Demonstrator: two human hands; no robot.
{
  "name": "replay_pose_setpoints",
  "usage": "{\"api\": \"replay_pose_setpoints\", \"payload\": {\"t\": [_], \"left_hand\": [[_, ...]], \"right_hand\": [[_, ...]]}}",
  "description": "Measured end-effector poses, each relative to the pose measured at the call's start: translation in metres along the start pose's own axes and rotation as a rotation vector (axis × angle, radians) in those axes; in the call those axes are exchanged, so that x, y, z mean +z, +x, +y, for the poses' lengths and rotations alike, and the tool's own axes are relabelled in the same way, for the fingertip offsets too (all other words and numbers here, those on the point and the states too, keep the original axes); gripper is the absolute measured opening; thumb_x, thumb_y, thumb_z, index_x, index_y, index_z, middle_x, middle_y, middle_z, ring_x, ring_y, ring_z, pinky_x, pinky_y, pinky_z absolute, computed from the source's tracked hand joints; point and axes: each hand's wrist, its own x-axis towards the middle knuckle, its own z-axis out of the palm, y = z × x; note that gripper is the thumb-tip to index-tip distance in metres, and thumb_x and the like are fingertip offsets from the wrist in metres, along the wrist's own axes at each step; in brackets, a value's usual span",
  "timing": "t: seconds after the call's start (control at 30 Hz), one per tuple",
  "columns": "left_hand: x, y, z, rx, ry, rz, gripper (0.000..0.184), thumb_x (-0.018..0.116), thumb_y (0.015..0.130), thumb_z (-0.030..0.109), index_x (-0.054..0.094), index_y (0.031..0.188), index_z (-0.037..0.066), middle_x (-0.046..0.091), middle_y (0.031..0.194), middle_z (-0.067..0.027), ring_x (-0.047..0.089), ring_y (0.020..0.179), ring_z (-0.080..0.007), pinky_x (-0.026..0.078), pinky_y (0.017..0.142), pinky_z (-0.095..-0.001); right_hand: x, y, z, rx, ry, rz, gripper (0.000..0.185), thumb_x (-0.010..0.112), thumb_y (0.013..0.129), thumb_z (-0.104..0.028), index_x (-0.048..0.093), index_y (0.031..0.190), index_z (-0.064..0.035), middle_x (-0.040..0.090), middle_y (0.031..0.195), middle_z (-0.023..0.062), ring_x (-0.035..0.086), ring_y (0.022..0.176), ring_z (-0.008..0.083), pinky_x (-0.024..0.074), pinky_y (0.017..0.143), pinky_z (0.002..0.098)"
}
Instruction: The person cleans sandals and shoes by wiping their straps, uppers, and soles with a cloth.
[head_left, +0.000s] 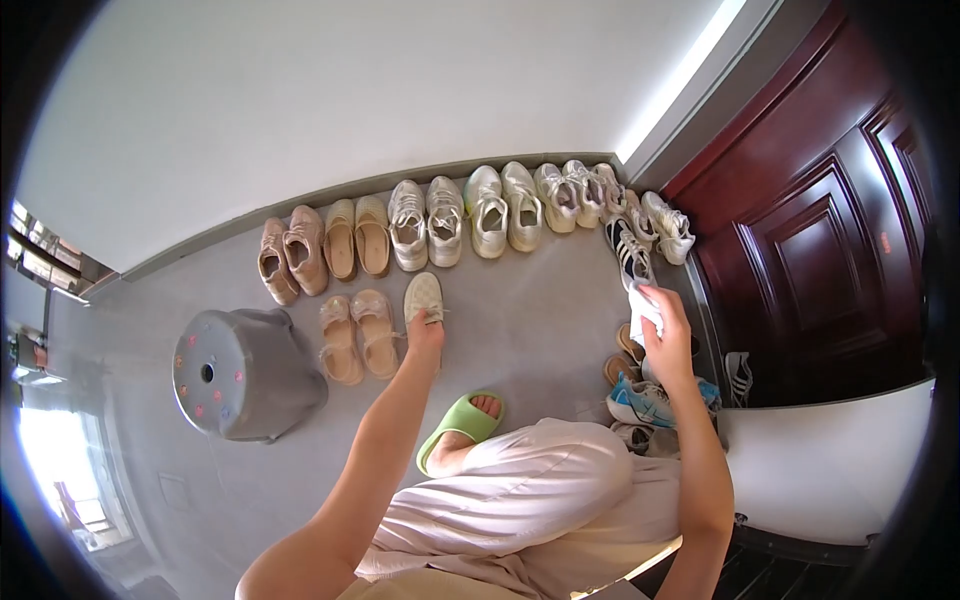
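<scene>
The head view showed a person's left hand (pixel 427 335) grasping a cream slip-on shoe (pixel 424 296) by its opening, just beside beige sandals (pixel 375 335) on the gray tile floor (pixel 545 320). Whether its sole touched the floor could not be told, and no mate could be made out. The right hand (pixel 667 318) pinched a white cloth (pixel 645 308), perhaps a tissue, near a black-and-white striped sneaker (pixel 630 250).

Along the wall (pixel 300 100), tan lace-up shoes (pixel 305 250), beige flats (pixel 372 235) and several pairs of white sneakers (pixel 445 225) stood side by side, toes toward the baseboard. That row looked settled; the sandals formed the start of a second one, with the cream shoe beside them, its handling seemingly unfinished.

Near the dark red door (pixel 800 230), brown sandals (pixel 615 370) and a blue-and-white running shoe (pixel 640 402) lay more loosely, partly hidden by the right arm, so that part seemed less far along. A gray plastic stool (pixel 215 345) stood apart on the left, and the person's foot wore a green slide (pixel 465 418).
</scene>
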Motion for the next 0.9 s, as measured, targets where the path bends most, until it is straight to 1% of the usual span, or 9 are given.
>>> {"api": "replay_pose_setpoints", "payload": {"t": [0.07,0.17,0.23,0.3,0.4,0.47,0.63,0.83,0.9], "left_hand": [[-0.011,0.015,-0.007,0.036,0.040,-0.114,0.038,0.044,0.103,0.005,0.048,0.141,-0.001,0.056,0.142,-0.0152,0.056,0.129,-0.0294,0.047,0.110,-0.0389],[-0.020,0.034,-0.015,-0.057,0.056,-0.029,0.037,0.045,0.104,0.005,0.049,0.140,-0.001,0.058,0.138,-0.0148,0.058,0.125,-0.0294,0.048,0.108,-0.0400],[-0.030,0.045,-0.016,-0.012,0.050,-0.009,0.036,0.045,0.104,0.005,0.049,0.139,-0.001,0.059,0.137,-0.0149,0.059,0.124,-0.0293,0.049,0.106,-0.0401],[-0.036,0.048,-0.015,0.026,0.041,0.008,0.035,0.045,0.104,0.005,0.050,0.138,-0.002,0.060,0.135,-0.0149,0.060,0.122,-0.0292,0.050,0.104,-0.0403],[-0.045,0.048,0.023,0.109,0.026,0.092,0.036,0.045,0.104,0.004,0.049,0.138,-0.003,0.060,0.136,-0.0152,0.059,0.124,-0.0291,0.051,0.105,-0.0410],[-0.063,0.059,0.052,0.149,0.182,-0.053,0.036,0.044,0.104,0.003,0.049,0.139,-0.004,0.059,0.136,-0.0153,0.059,0.124,-0.0297,0.052,0.105,-0.0418],[-0.074,0.054,0.105,0.223,0.200,0.008,0.034,0.045,0.105,0.006,0.051,0.136,-0.004,0.060,0.134,-0.0160,0.061,0.121,-0.0298,0.052,0.105,-0.0427],[-0.073,0.038,0.184,0.288,0.193,0.187,0.031,0.048,0.106,0.012,0.054,0.133,-0.002,0.062,0.130,-0.0142,0.063,0.116,-0.0262,0.055,0.100,-0.0383],[-0.097,0.057,0.201,0.297,0.179,0.093,0.030,0.050,0.106,0.013,0.055,0.131,-0.002,0.064,0.127,-0.0133,0.064,0.113,-0.0249,0.055,0.098,-0.0362]], "right_hand": [[0.002,0.002,-0.004,0.007,-0.026,-0.049,0.043,0.054,0.084,0.011,0.060,0.125,0.0009,0.061,0.118,0.0172,0.062,0.111,0.0313,0.0482,0.097,0.0356],[0.006,0.003,-0.011,0.063,0.003,-0.077,0.043,0.054,0.083,0.012,0.060,0.124,0.0012,0.061,0.117,0.0178,0.062,0.110,0.0317,0.0482,0.097,0.0355],[0.010,0.002,-0.009,0.077,0.015,-0.103,0.043,0.054,0.083,0.011,0.060,0.124,0.0011,0.061,0.117,0.0180,0.062,0.110,0.0319,0.0482,0.097,0.0357],[0.011,0.000,-0.006,0.102,0.002,-0.141,0.045,0.054,0.082,0.013,0.060,0.124,-0.0014,0.061,0.119,0.0186,0.062,0.110,0.0369,0.0491,0.097,0.0391],[0.012,0.000,-0.003,0.056,-0.005,-0.136,0.044,0.054,0.082,0.012,0.060,0.124,-0.0008,0.061,0.118,0.0188,0.062,0.110,0.0367,0.0492,0.097,0.0389],[0.013,0.002,-0.003,0.056,0.003,-0.148,0.044,0.054,0.082,0.012,0.060,0.124,-0.0004,0.062,0.118,0.0190,0.062,0.110,0.0368,0.0491,0.096,0.0389],[0.019,0.002,-0.006,0.072,0.024,-0.145,0.044,0.054,0.082,0.012,0.060,0.124,-0.0002,0.062,0.118,0.0193,0.062,0.110,0.0369,0.0488,0.097,0.0390],[0.018,0.001,-0.014,0.066,-0.009,-0.155,0.044,0.054,0.082,0.011,0.060,0.124,0.0000,0.061,0.118,0.0194,0.061,0.109,0.0376,0.0488,0.097,0.0395],[0.019,0.000,-0.014,0.059,-0.010,-0.158,0.044,0.054,0.082,0.011,0.060,0.124,0.0001,0.061,0.118,0.0195,0.061,0.109,0.0376,0.0488,0.096,0.0397]]}}
